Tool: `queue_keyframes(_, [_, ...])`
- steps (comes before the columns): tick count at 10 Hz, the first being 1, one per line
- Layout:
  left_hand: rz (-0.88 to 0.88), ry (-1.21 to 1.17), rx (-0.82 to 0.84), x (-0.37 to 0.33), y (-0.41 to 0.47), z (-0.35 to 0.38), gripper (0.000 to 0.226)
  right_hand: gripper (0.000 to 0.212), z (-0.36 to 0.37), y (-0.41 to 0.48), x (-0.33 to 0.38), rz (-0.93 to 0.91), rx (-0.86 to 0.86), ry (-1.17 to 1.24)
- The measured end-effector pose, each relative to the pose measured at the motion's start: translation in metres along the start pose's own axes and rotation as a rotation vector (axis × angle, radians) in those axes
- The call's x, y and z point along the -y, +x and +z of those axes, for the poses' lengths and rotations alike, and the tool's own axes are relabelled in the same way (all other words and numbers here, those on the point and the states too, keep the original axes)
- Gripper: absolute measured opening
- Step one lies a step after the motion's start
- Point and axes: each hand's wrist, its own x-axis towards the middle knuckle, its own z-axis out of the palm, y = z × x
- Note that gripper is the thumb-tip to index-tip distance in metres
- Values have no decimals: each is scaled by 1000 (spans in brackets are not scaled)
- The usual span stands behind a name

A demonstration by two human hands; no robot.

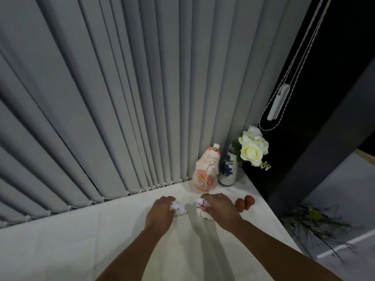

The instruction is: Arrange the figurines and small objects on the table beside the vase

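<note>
White cloth covers the table [60, 250], backed by grey vertical blinds [101, 98]. One tall doll figurine [206, 169] stands touching one blue-flowered vase [228, 169] of white roses [251, 149]; two brown eggs [244, 201] lie near the right edge. Left hand [161, 211] curls over one small white figurine [178, 209]; right hand [219, 205] grips another white figurine [203, 208], both on the cloth before the doll

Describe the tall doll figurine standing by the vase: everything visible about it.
The doll figurine looks like glazed ceramic, cream-white, pear-shaped and widest at the base. It has a painted face with closed eyes, a small gold-and-pink headpiece, pink flower motifs on its robe and an orange band at the bottom. It stands upright on the white tablecloth near the curtain, just left of the blue-flowered vase; whether they touch is unclear. Neither hand touches it.
</note>
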Motion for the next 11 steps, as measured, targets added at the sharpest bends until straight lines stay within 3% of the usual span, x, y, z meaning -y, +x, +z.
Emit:
queue_keyframes(9, [31, 92, 14, -5, 27, 26, 41, 36, 20, 16, -24, -29, -80, 63])
queue_keyframes(11, [145, 227, -115, 3, 26, 34, 53, 38, 19, 14, -26, -58, -71, 64])
